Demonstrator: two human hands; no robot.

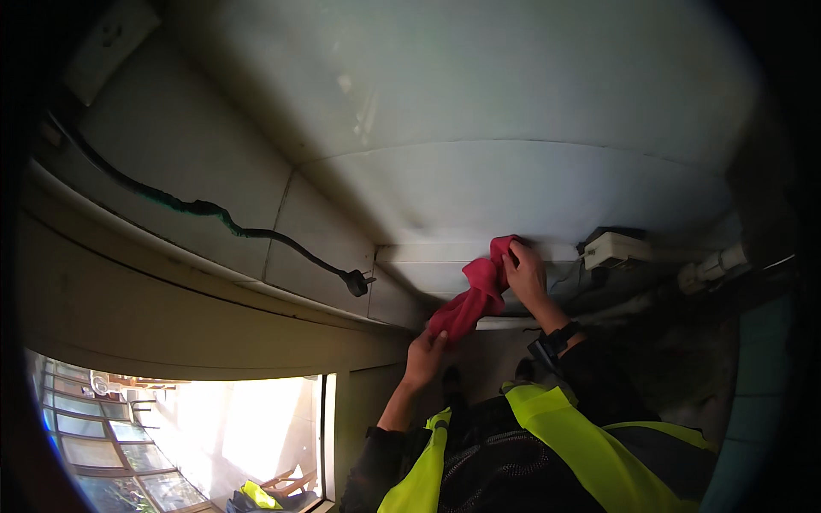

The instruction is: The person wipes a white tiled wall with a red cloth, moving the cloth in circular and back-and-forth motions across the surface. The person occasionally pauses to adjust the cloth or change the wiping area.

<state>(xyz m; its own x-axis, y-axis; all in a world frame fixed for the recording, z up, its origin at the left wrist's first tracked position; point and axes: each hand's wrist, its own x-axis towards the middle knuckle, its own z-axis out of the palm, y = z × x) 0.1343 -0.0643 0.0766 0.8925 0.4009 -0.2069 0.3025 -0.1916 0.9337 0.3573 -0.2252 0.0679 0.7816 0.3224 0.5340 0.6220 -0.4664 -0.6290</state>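
A red cloth [471,301] hangs stretched and loosely bunched between my two hands. My left hand [424,359] grips its lower end, with the thumb on top of the fabric. Higher up, my right hand [526,272] pinches the other end, close to the pale tiled wall [462,192]. A dark device is strapped to my right wrist. Whether the cloth touches the wall I cannot tell.
On the left, a black cable [205,208] crosses the tiles and ends in a loose plug [357,282]. A white electrical box [616,250] and pipe fittings [712,269] sit to the right. A wall socket [112,38] is at upper left, a bright window [244,429] at lower left.
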